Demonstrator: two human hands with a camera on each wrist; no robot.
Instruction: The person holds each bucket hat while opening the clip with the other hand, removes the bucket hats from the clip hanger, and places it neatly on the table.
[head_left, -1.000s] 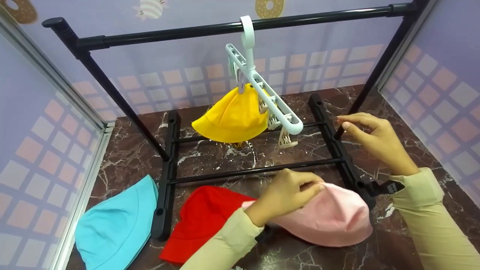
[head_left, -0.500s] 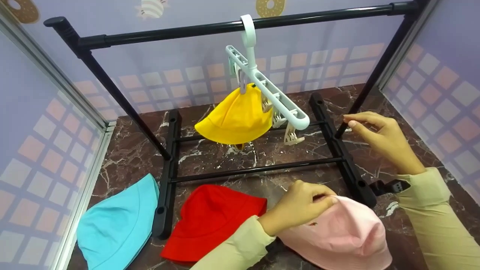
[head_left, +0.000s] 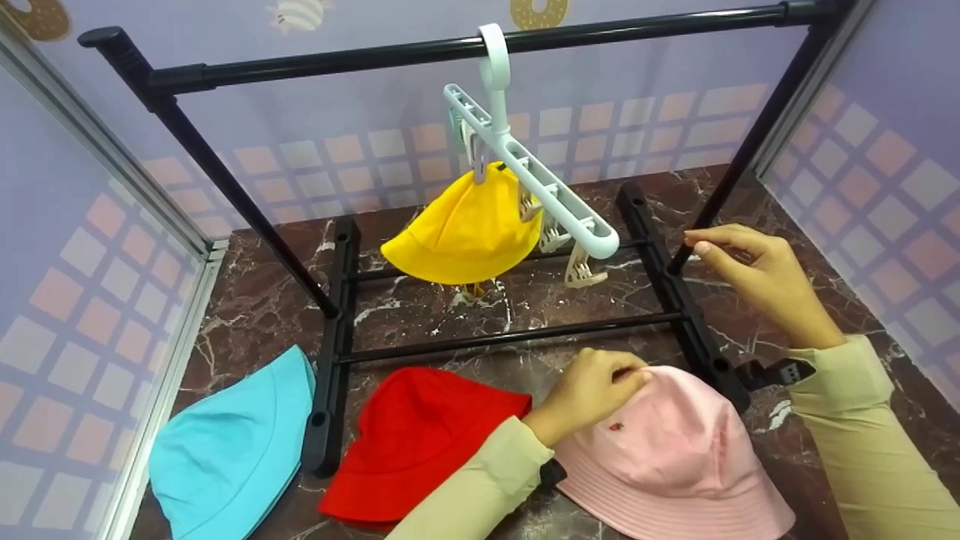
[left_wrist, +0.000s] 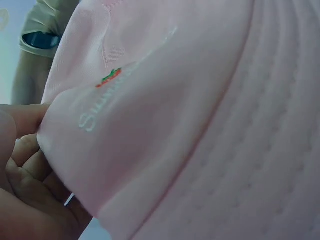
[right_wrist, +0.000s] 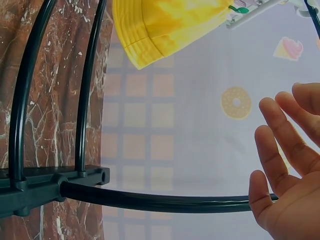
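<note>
My left hand [head_left: 589, 394] pinches the crown of a pink bucket hat [head_left: 675, 442], thumb and forefinger at its top. A small strawberry and pale lettering show on the cloth of the pink hat [left_wrist: 150, 115] in the left wrist view. Its stitched brim faces down and toward me. My right hand [head_left: 769, 281] is raised near the rack's right post, holding nothing, with fingers loosely bent. A yellow bucket hat [head_left: 465, 232] hangs by its crown from clips on a pale clip hanger [head_left: 555, 195]. The right wrist view shows the yellow hat [right_wrist: 165, 30] above the hand.
A black rack [head_left: 360, 60] stands on the dark marbled surface [head_left: 247, 285], the hanger hooked over its top bar. A red bucket hat [head_left: 420, 442] lies left of the pink one. Further left is a light blue bucket hat [head_left: 232, 450]. Patterned walls enclose three sides.
The pink hat, held in my left hand, has turned and swung down toward me, so its strawberry and wide brim now show. More of the red hat is uncovered. My right hand has barely moved.
</note>
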